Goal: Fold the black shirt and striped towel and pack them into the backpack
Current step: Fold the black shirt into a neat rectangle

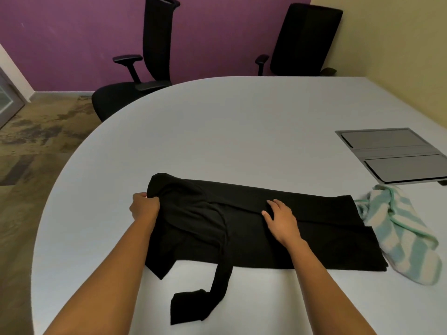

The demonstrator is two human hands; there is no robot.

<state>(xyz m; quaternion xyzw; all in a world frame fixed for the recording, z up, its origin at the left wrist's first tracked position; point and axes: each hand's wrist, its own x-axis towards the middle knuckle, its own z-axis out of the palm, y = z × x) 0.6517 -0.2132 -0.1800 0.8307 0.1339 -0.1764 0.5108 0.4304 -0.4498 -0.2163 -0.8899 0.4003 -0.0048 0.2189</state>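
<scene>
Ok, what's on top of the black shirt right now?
The right hand lies flat on the black shirt; the left hand grips its left end. Only the table shows around it; anything beneath the cloth is covered.

Person, as seen from the head camera: two limbs in view. Left hand (pixel 145 209): bare, uncovered from knuckles to wrist. Right hand (pixel 281 220): bare likewise, its back towards the camera; nails short, too small to tell more. Left forearm (pixel 108 274): bare along its whole visible length, down to the lower edge of the frame. Right forearm (pixel 321 279): the same, bare skin from wrist to frame edge, narrowing towards the wrist.
</scene>
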